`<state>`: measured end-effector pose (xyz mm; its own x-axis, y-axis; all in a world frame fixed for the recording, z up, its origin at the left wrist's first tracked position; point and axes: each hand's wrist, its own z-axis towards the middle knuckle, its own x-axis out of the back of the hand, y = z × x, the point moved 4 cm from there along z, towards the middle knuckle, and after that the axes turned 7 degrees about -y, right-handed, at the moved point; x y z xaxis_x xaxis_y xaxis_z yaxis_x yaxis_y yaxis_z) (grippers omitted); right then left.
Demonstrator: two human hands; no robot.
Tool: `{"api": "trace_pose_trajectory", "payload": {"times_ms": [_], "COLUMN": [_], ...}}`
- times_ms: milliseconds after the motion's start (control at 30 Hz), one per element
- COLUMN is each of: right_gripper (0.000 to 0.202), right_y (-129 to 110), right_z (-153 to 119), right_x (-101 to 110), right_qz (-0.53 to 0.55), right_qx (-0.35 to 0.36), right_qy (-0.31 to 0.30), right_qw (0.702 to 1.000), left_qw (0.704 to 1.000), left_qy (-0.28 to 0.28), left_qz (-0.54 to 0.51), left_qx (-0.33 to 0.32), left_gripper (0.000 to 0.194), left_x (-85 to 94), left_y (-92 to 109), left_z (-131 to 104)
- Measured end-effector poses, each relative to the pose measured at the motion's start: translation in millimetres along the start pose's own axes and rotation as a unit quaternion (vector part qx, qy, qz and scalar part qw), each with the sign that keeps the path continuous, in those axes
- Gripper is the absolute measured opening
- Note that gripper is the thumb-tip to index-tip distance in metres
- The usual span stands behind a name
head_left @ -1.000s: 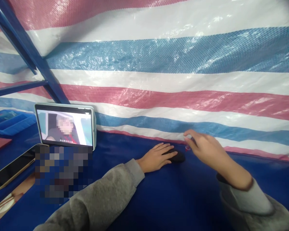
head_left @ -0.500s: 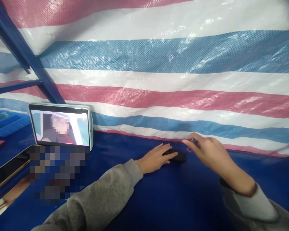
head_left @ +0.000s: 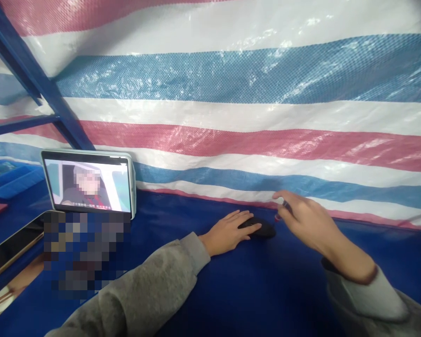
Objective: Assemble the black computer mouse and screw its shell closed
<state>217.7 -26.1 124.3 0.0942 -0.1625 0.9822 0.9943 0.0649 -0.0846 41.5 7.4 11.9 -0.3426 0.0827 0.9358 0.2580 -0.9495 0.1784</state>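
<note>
A black computer mouse lies on the blue table surface. My left hand holds the mouse at its left end, palm down, with the fingertips over it. Just right of the mouse, my right hand is raised with bent fingers around a small dark object. A reddish bit shows below those fingers, beside the mouse's right end. Most of the dark object is hidden by the hand, and its kind cannot be made out.
At the left stands a tablet playing a video. Before it lie a phone and a blurred-out patch. Blue trays are at the far left, by a blue metal frame. Behind the table hangs a striped sheet.
The mouse and my left hand have shifted slightly right. My right hand has moved a little right, and its index finger is lifted and straighter than before.
</note>
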Motion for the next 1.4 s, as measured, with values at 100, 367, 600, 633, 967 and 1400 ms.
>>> {"api": "trace_pose_trajectory", "payload": {"times_ms": [100, 367, 600, 633, 967, 1400], "right_gripper": [0.030, 0.030, 0.032, 0.031, 0.032, 0.037], "right_y": [0, 0, -3, -4, -4, -2], "right_z": [0, -1, -1, -1, -1, -10], "right_x": [-1, 3, 0, 0, 2, 24], "right_qz": [-0.012, 0.004, 0.013, 0.010, -0.002, 0.151], "right_qx": [0.005, 0.010, -0.010, -0.004, -0.022, 0.067], "right_qy": [-0.011, -0.008, -0.006, -0.006, -0.005, -0.044], "right_qw": [1.000, 1.000, 1.000, 1.000, 1.000, 0.985], "left_qw": [1.000, 1.000, 1.000, 1.000, 1.000, 0.993], "left_qy": [0.002, 0.008, 0.014, 0.014, 0.015, -0.002], "left_qz": [0.000, 0.003, -0.001, -0.002, -0.004, -0.088], "left_qx": [0.004, 0.005, 0.017, 0.017, 0.023, 0.080], "left_gripper": [0.044, 0.043, 0.042, 0.042, 0.043, 0.058], "left_x": [-0.4, 1.1, 4.9, 5.1, 5.3, 8.9], "left_y": [0, -1, -1, -1, -1, -5], "left_z": [0, -2, -3, -3, -2, -4]}}
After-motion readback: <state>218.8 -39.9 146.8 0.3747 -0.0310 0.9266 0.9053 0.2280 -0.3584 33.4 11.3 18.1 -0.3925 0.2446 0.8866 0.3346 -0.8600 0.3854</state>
